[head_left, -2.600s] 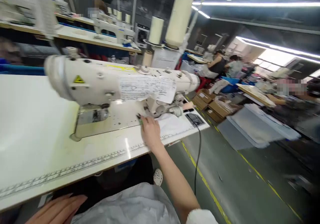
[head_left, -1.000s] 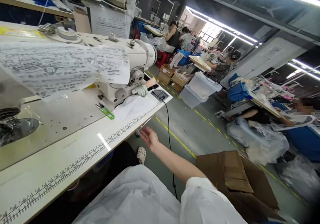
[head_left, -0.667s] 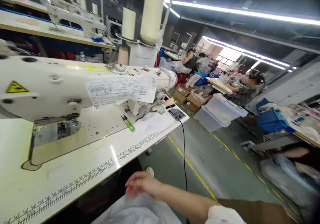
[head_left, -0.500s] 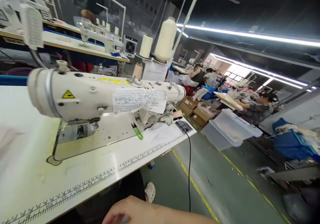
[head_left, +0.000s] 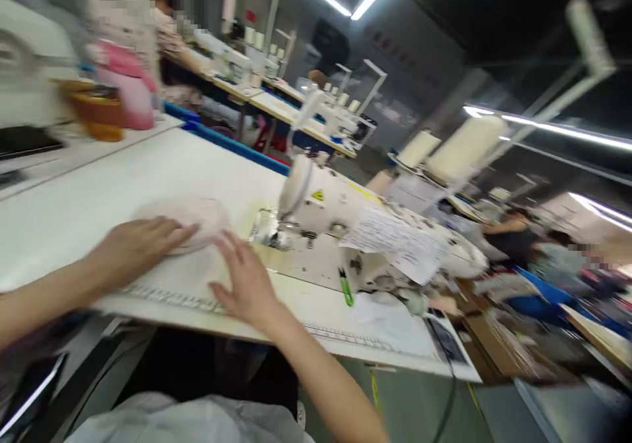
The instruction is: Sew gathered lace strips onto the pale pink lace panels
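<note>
A pale, roundish piece that looks like cloth (head_left: pixel 205 216), blurred by motion, lies on the white sewing table (head_left: pixel 247 160). My left hand (head_left: pixel 141 245) rests on its near left side, fingers stretched out flat. At its right edge is my right hand (head_left: pixel 247 282), thumb and fingers spread; whether the fingertips touch the piece I cannot tell. To the right of both hands stands a cream sewing machine (head_left: pixel 326 196) with a handwritten paper sheet (head_left: pixel 395 239) on its arm. Green thread snips (head_left: pixel 347 288) lie by the machine's base.
Thread cones (head_left: pixel 467 150) stand behind the machine. A printed ruler (head_left: pixel 345 339) runs along the table's front edge. An amber container (head_left: pixel 101 110) and a pink bottle (head_left: pixel 127 87) stand at the far left. A black cable (head_left: pixel 448 403) hangs at the right. Other people work in the background.
The view has swung left, so the machine now appears further right. Both hands have come into view over the table beside the pale piece; earlier one hand was low, below the table edge.
</note>
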A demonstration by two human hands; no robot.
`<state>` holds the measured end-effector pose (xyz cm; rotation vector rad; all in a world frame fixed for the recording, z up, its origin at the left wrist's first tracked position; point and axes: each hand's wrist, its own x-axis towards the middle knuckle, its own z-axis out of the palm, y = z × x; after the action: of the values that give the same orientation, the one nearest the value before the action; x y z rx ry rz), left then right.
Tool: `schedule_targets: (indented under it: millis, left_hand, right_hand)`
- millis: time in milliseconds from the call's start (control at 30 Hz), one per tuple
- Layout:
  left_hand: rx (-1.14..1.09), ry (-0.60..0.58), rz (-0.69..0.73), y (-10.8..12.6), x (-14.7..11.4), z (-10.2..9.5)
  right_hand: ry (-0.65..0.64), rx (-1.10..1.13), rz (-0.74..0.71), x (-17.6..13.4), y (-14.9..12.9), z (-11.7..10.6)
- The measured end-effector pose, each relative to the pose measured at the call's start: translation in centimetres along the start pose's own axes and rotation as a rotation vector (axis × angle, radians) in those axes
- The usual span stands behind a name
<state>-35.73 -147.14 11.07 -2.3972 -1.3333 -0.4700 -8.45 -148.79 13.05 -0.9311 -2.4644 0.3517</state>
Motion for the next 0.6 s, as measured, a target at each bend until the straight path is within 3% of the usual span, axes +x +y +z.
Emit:
schedule_targets:
  millis: [100, 233, 467, 600]
  left_hand:
    - [0.089, -0.08, 0.001, 1.7, -1.9, -0.5]
    - [0.148, 0.044, 0.075, 3.3, -4.7, -1.5]
    - [-0.051, 0.208, 0.048, 4.2, -11.2, -2.4]
    - [-0.105, 0.281, 0.127, 4.4, -13.1, -2.3]
  right_hand:
    - [-0.025, -0.025, -0.088, 3.6, 1.4, 2.2]
    - [-0.082, 0.006, -0.234, 5.0, 0.9, 3.7]
    - [-0.105, -0.113, -0.368, 0.3, -2.9, 5.2]
    - [0.089, -0.271, -0.405, -1.5, -4.4, 7.1]
